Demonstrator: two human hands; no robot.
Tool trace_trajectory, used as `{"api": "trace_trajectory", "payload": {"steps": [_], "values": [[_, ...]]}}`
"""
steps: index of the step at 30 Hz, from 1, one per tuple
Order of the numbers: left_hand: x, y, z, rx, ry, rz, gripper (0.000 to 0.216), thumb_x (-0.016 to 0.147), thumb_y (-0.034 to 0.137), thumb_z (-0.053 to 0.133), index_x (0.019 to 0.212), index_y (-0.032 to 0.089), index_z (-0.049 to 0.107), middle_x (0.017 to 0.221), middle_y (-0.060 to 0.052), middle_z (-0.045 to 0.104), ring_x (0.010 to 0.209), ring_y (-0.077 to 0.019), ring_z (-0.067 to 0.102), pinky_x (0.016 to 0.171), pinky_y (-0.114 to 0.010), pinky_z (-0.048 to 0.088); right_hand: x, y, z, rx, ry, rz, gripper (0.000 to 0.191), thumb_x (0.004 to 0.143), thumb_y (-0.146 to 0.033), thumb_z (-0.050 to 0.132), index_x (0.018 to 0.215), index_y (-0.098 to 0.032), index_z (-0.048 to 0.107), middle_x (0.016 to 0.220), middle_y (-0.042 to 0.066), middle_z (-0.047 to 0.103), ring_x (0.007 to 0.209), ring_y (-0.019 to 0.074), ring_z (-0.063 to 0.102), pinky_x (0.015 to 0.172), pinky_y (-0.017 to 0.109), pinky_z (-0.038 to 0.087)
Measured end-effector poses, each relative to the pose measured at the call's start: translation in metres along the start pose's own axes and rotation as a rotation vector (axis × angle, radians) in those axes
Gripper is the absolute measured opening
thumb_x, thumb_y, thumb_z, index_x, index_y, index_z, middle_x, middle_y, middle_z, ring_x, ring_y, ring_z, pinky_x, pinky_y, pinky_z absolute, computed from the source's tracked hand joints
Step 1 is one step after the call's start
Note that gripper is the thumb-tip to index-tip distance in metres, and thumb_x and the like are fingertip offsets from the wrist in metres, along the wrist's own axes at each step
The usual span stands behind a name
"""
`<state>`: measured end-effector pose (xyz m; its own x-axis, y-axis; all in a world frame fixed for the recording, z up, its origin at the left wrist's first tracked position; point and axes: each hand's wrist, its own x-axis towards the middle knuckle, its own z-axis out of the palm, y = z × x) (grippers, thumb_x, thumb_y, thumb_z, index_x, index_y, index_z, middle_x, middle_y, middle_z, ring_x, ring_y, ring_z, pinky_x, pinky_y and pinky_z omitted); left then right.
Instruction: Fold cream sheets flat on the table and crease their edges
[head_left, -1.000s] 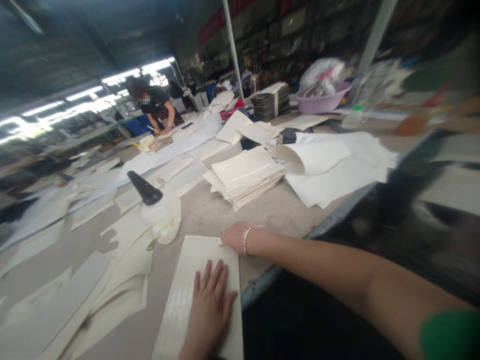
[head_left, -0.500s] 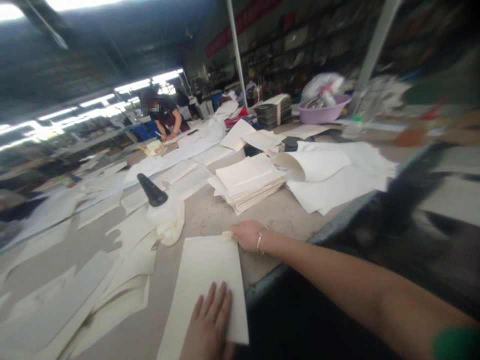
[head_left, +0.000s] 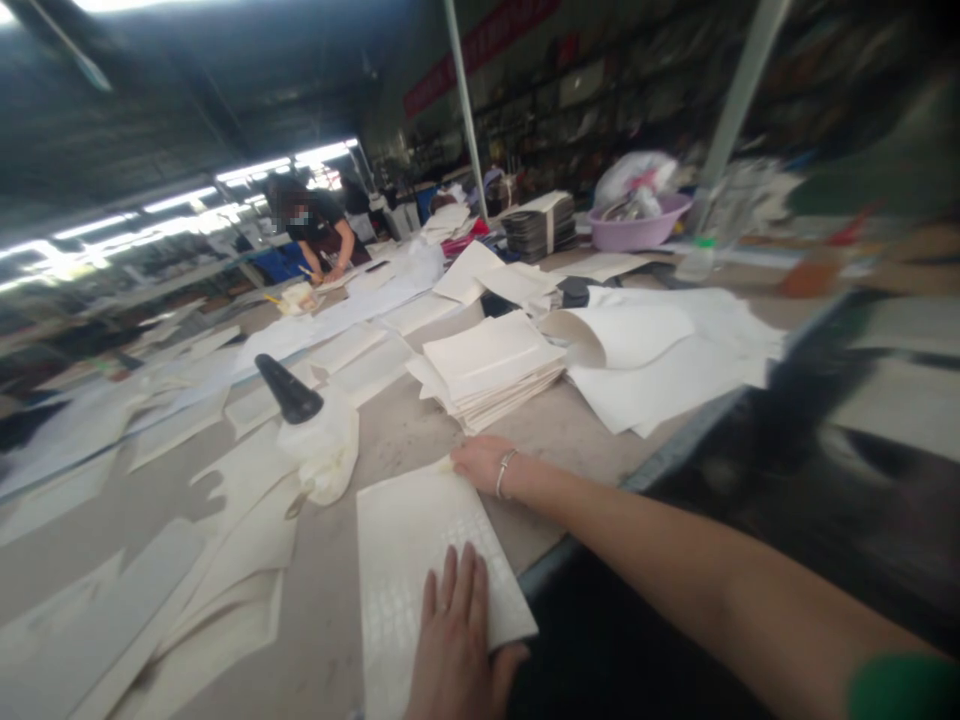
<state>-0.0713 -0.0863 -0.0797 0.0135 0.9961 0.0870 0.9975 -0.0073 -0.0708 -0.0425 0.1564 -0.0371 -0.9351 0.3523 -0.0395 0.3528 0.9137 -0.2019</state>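
A cream, flat panel [head_left: 405,540] lies on the table by its front edge, with a shiny, grid-like texture on its surface. My left hand [head_left: 461,630] rests flat on its near part, fingers stretched out and the thumb beyond the near edge. At the far right corner, my right hand [head_left: 480,465] has its fingers pinched on the panel's edge, where a small pale bit shows; the fingertips are partly hidden. Just beyond that hand stands a stack of cream panels [head_left: 491,360]. To the left is a whitish container with a black, tapered top [head_left: 289,390].
Loose cream pieces [head_left: 247,600] cover the left side. Large white sheets [head_left: 675,350] lie curled at right, along the table edge [head_left: 675,450]. Farther back are a purple basin [head_left: 637,232], a tied dark stack [head_left: 536,230] and a person [head_left: 322,235] working at the table.
The panel has turned counterclockwise, its near end swinging right. My left hand has moved right and slightly up with it. My right hand stays at the far corner.
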Motion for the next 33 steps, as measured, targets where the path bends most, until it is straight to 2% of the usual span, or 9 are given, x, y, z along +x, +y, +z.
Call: {"api": "trace_trajectory", "payload": {"steps": [4,9,16,19,21,27,33], "values": [[-0.001,-0.001,0.004,0.001,-0.001,-0.017,0.079,0.077,0.037,0.051,0.143,0.009,0.019,0.148,-0.016,0.021,0.135,-0.0369,0.021,0.101,-0.053,0.036,0.006,-0.006,-0.001,-0.020,-0.021,-0.077,0.021,0.089,-0.021,0.044,0.092,-0.017,0.065,0.093,0.008,0.064,0.082,0.0201,0.062,0.066,0.028,0.047],[0.000,0.002,0.004,-0.019,-0.039,-0.035,0.075,0.075,0.034,0.051,0.141,0.009,0.027,0.148,-0.016,0.019,0.135,-0.0390,0.019,0.101,-0.056,0.033,0.002,-0.013,-0.009,-0.072,-0.040,-0.138,0.022,0.086,-0.010,0.044,0.094,-0.014,0.064,0.094,0.009,0.063,0.084,0.0211,0.062,0.067,0.030,0.048],[0.000,0.002,0.004,-0.064,-0.146,-0.082,0.078,0.074,0.028,0.048,0.144,0.013,0.017,0.151,-0.011,0.008,0.138,-0.0344,0.007,0.107,-0.054,0.023,-0.015,-0.017,-0.014,-0.149,-0.072,-0.229,0.018,0.085,-0.009,0.046,0.091,-0.014,0.062,0.091,0.007,0.063,0.079,0.0206,0.063,0.062,0.030,0.048],[0.001,0.002,0.003,-0.064,-0.172,-0.096,0.078,0.073,0.027,0.047,0.144,0.013,0.018,0.151,-0.011,0.008,0.138,-0.0340,0.006,0.107,-0.054,0.022,-0.024,-0.018,-0.016,-0.150,-0.089,-0.268,0.017,0.084,-0.010,0.047,0.090,-0.015,0.062,0.090,0.006,0.063,0.077,0.0202,0.062,0.061,0.029,0.048],[0.001,0.003,0.003,-0.056,-0.173,-0.100,0.076,0.074,0.027,0.047,0.143,0.013,0.019,0.151,-0.011,0.009,0.138,-0.0339,0.008,0.107,-0.054,0.023,-0.025,-0.017,-0.015,-0.142,-0.076,-0.266,0.016,0.084,-0.010,0.047,0.089,-0.015,0.062,0.089,0.006,0.063,0.077,0.0201,0.062,0.061,0.029,0.048],[0.002,0.004,-0.001,-0.005,-0.130,-0.071,0.073,0.073,0.026,0.048,0.141,0.010,0.027,0.150,-0.015,0.015,0.137,-0.0363,0.012,0.106,-0.054,0.026,-0.006,-0.014,-0.009,-0.117,-0.018,-0.135,0.020,0.087,-0.010,0.042,0.093,-0.014,0.061,0.094,0.008,0.062,0.082,0.0208,0.062,0.065,0.030,0.049],[0.003,0.007,-0.007,0.032,-0.089,-0.059,0.072,0.071,0.023,0.049,0.139,0.009,0.031,0.149,-0.016,0.021,0.136,-0.0365,0.017,0.103,-0.053,0.029,-0.013,-0.021,-0.007,-0.123,-0.046,-0.175,0.020,0.087,-0.008,0.042,0.091,-0.013,0.061,0.092,0.008,0.062,0.080,0.0213,0.063,0.064,0.031,0.050]]}}
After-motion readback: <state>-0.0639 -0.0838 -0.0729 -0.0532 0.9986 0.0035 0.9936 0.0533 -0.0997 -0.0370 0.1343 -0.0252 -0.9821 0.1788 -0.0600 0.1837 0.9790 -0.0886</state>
